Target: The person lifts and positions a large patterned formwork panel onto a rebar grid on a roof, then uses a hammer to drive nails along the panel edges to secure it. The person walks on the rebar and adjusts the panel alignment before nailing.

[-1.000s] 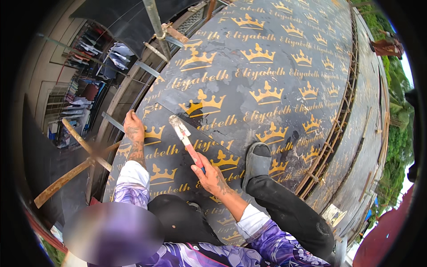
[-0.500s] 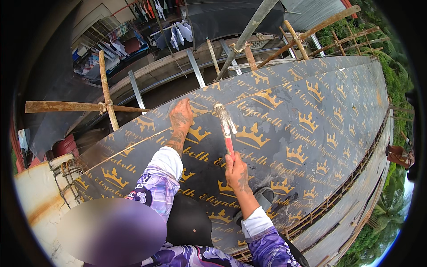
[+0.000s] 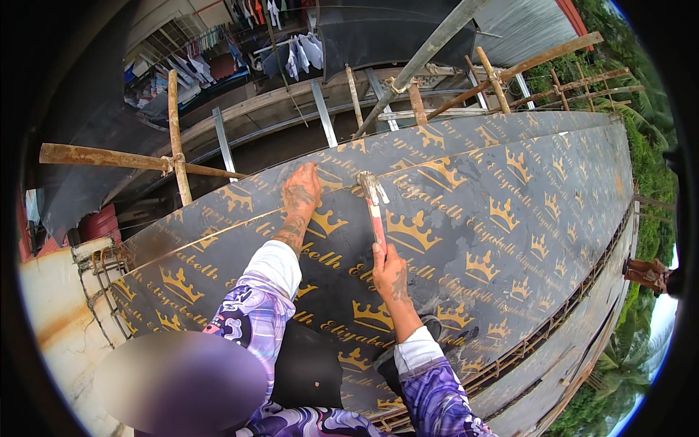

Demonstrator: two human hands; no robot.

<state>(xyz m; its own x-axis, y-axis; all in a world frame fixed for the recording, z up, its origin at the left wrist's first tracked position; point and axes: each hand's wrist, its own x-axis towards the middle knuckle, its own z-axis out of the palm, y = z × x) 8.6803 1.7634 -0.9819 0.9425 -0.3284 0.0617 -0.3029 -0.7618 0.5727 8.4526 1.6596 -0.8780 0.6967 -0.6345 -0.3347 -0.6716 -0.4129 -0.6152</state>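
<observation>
Here we grip the red-handled claw hammer (image 3: 375,207) in our right hand (image 3: 389,273), while our left hand (image 3: 301,193) presses flat on the dark plywood sheet with gold crowns (image 3: 510,240). A crooked swing could smash those nearby fingers.

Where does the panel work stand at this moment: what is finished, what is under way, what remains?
Done: dark printed panels already lie across the deck. In hand: the right hand grips a hammer, head near the panel's far edge, beside the left hand pressed flat there. No nail is discernible, so how much fastening remains cannot be told.
</observation>
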